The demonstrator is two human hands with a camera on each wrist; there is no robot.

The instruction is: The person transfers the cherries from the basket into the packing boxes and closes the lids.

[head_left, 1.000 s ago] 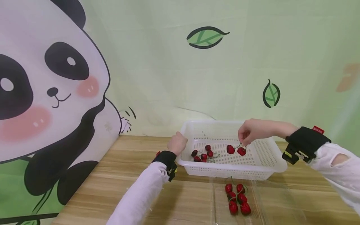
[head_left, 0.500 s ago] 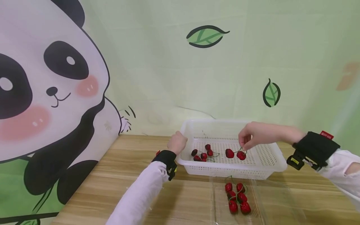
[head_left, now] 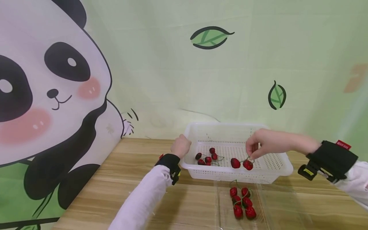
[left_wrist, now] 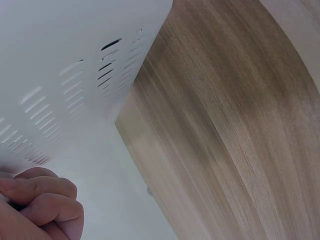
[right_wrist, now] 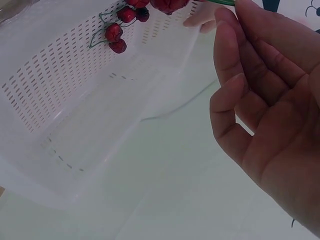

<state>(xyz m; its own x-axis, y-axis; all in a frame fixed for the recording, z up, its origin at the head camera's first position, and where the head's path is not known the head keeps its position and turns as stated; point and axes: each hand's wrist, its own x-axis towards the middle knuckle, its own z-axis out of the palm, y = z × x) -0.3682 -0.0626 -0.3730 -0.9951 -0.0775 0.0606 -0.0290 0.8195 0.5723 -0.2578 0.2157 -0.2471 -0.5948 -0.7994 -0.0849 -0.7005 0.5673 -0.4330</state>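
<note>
My right hand pinches the green stems of two red cherries between thumb and fingertips. They hang above the front part of a white perforated basket; in the right wrist view the pinched stem shows at the top edge. My left hand grips the basket's left rim, its fingers curled in the left wrist view. Several loose cherries lie on the left of the basket floor. In front of the basket, a clear plastic box holds cherries set in two columns.
The box's clear lid spreads to its right on the wooden table. Behind the basket stands a pale green backdrop with a printed panda. The basket's back wall is close to it.
My right hand has come down and nearer, a little to the right, bringing the two cherries toward the basket's front rim. My left hand has stayed on the rim.
</note>
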